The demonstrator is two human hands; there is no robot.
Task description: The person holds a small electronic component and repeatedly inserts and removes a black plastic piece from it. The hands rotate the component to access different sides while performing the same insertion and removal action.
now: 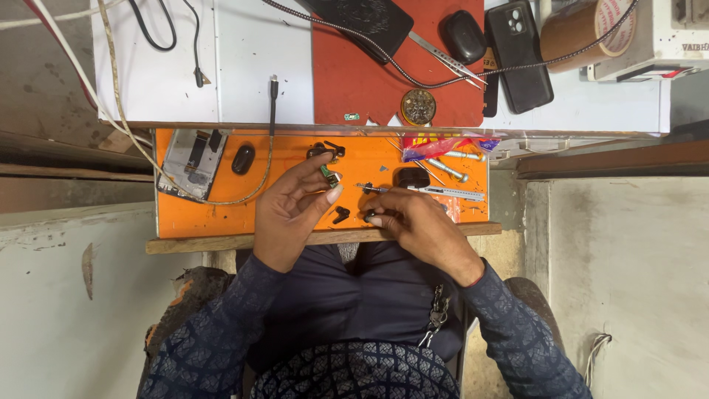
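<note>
pinching a small green circuit board (pixel 329 176) between thumb and fingertips, the left hand (pixel 292 210) sits just left of centre over the orange mat (pixel 192 218). at the mat's far left lies an opened phone frame (pixel 188 159), with a black oval part (pixel 243 158) beside it. a small black piece (pixel 340 215) rests on the mat between the two hands. right of centre, the right hand (pixel 421 225) is closed around a thin screwdriver (pixel 367 188), whose tip points toward the board.

the board looks held only at its edges, so a hard push from the tip could flick it out of the fingers, and loose bits near the mat's lower edge could roll off into the lap.

in the upper middle, on the red mat (pixel 347 81), a round tin (pixel 418 107) holds what look like tiny screws; a black phone (pixel 518 55) and a tape roll (pixel 587 29) sit at upper right.
</note>
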